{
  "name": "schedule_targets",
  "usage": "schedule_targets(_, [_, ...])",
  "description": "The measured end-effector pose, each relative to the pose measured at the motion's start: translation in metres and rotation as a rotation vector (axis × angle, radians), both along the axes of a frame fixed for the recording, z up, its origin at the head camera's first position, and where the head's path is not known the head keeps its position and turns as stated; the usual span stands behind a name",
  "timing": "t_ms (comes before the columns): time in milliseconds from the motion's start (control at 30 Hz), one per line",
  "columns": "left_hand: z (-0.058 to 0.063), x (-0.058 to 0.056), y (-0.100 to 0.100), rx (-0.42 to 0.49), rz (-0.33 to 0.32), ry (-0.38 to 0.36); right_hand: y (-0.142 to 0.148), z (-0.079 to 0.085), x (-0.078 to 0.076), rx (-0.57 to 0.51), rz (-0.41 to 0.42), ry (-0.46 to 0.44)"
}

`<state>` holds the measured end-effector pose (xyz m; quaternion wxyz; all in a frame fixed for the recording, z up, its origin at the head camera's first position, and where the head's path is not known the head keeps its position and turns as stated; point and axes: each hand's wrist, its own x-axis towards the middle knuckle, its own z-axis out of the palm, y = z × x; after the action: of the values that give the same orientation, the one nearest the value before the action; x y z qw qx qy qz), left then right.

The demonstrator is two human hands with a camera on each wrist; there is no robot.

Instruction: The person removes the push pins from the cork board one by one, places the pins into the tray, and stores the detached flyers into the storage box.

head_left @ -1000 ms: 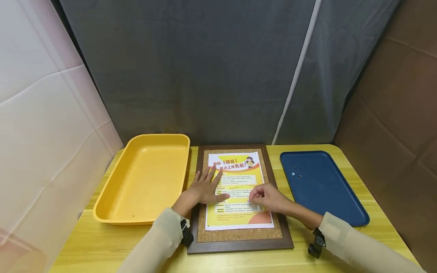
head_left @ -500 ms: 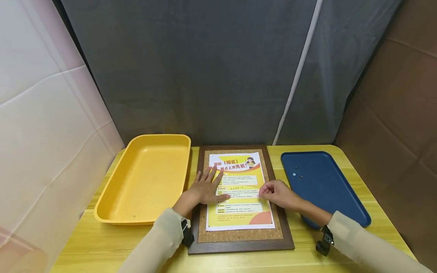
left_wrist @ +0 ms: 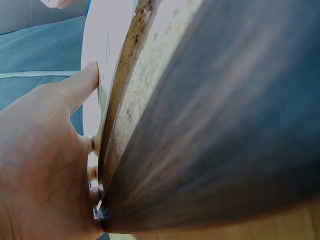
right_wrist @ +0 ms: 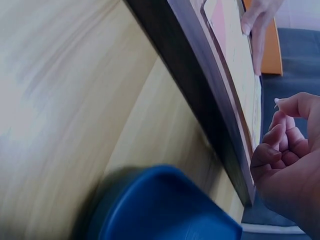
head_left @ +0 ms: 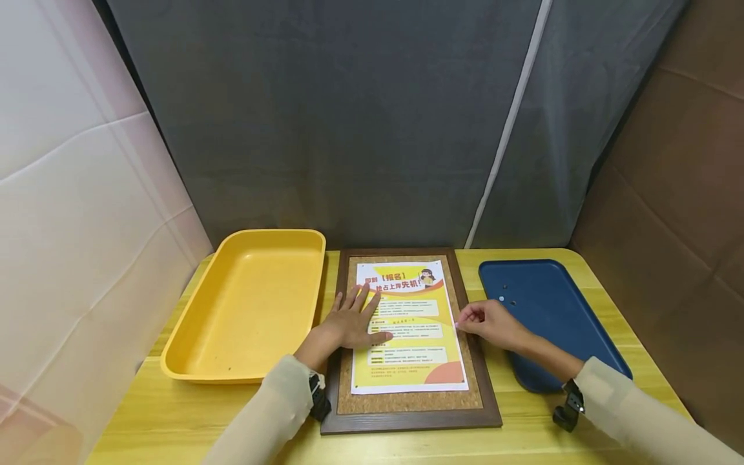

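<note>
A yellow and white printed poster (head_left: 407, 374) lies on a cork board (head_left: 407, 404) with a dark brown wooden frame (head_left: 407, 423). Small dots, possibly pins, show near some of its corners. My left hand (head_left: 349, 323) rests on the poster's left side with fingers spread; the left wrist view shows the thumb (left_wrist: 82, 85) against the paper. At the board's right edge, my right hand (head_left: 494, 323) pinches a small white thumbtack (right_wrist: 277, 101) between thumb and forefinger, its thin point showing in the right wrist view. Its other fingers are curled.
To the right lies a blue tray (head_left: 569, 323) with a few small tacks (head_left: 502, 298) near its far left corner. A deep yellow tray (head_left: 250, 303) stands left of the board, with tiny dark specks in it. A grey curtain (head_left: 320, 129) hangs behind the table.
My right hand has moved right and slightly up, from over the lower middle of the poster to the board's right edge, still pinching. The left hand has stayed in place.
</note>
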<state>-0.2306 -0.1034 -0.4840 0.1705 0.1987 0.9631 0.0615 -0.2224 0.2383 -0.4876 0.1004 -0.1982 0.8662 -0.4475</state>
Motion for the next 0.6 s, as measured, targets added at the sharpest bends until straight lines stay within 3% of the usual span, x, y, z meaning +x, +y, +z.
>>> schedule_targets(467, [0.0, 0.0, 0.001, 0.003, 0.005, -0.015, 0.03, 0.0, -0.004, 0.004, -0.058, 0.053])
schedule_targets(600, [-0.01, -0.006, -0.001, 0.017, 0.018, -0.033, 0.039, 0.002, -0.006, 0.021, -0.083, 0.066])
